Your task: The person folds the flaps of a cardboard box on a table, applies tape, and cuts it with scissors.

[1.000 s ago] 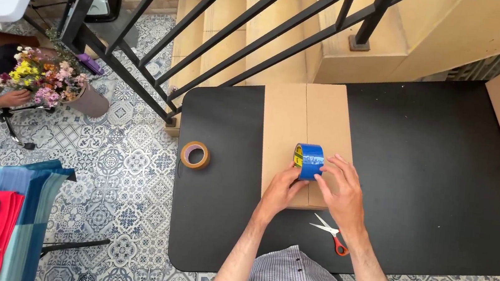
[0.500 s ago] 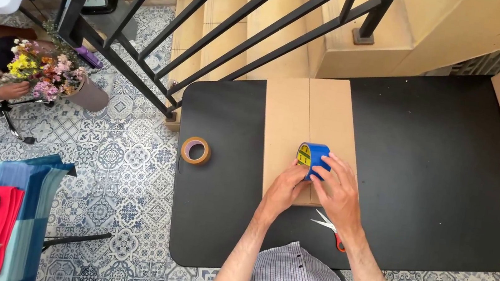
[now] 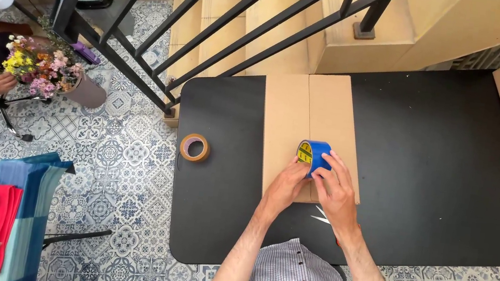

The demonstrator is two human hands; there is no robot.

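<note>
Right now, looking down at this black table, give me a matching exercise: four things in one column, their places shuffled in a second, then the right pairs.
Things:
1. blue tape roll
2. brown tape roll
3. scissors
4. flower bunch

Places:
A. off the table at far left, by another person's hand
B. held on the cardboard box by the left hand and right hand
C. on the table, mostly hidden under the right wrist
D. at the table's left edge, alone

Pairs: 1-B, 2-D, 3-C, 4-A
</note>
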